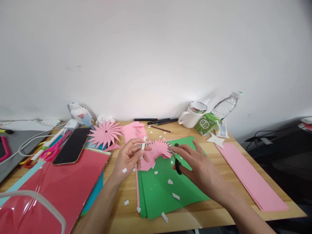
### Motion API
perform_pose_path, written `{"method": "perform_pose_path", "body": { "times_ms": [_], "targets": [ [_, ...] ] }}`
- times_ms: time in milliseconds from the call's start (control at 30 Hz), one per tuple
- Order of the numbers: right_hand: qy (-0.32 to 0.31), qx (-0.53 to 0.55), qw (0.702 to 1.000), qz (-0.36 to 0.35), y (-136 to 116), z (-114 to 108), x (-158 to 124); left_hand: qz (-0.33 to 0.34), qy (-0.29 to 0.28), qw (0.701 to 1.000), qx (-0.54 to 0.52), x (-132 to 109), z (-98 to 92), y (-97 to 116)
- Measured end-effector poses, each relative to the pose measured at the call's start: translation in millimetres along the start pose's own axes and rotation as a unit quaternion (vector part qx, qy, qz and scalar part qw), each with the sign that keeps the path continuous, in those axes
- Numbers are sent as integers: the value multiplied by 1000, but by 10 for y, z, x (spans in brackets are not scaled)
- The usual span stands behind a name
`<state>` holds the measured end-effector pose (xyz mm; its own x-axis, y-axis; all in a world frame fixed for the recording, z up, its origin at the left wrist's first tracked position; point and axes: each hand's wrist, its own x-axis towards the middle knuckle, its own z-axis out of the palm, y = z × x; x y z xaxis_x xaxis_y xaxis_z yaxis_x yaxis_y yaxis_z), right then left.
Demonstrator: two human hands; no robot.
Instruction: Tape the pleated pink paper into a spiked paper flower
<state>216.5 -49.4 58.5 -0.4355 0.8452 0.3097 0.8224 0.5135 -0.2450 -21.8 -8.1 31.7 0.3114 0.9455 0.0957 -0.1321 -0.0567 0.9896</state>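
Note:
My left hand [130, 156] pinches a narrow white paper strip [143, 143] between thumb and fingers, held upright over the table. A small white scrap clings to its wrist. In my right hand [197, 165] is a pair of scissors [178, 164] with black handles, fingers through the loops, blades toward the left. Between the hands lies a curved, pleated pink paper piece [158, 149] with a spiky upper edge. Beneath it are stacked green paper sheets [170, 201], dotted with small white paper bits [175, 196].
A pink paper pinwheel flower [106, 131], phone [73, 146], pink scissors [55, 148] and red paper pack [63, 182] lie left. Behind are black pens [158, 121], a mug [192, 115], a green box [207, 123] and a water bottle [225, 107]. Pink strips [251, 175] lie right.

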Motion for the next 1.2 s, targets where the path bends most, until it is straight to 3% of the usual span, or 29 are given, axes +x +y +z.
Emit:
{"method": "perform_pose_path", "body": {
  "times_ms": [200, 600, 1200],
  "targets": [
    [-46, -129, 991, -7, -79, -18, 274, -8, -10, 1000, -2, -10, -4, -16],
    [-175, -133, 975, 31, -255, -90, 460, -20, -48, 997, 64, -45, 54, 27],
    [-180, -129, 974, 42, -238, -124, 468, -39, -55, 995, 76, -50, 70, 37]
  ]
}}
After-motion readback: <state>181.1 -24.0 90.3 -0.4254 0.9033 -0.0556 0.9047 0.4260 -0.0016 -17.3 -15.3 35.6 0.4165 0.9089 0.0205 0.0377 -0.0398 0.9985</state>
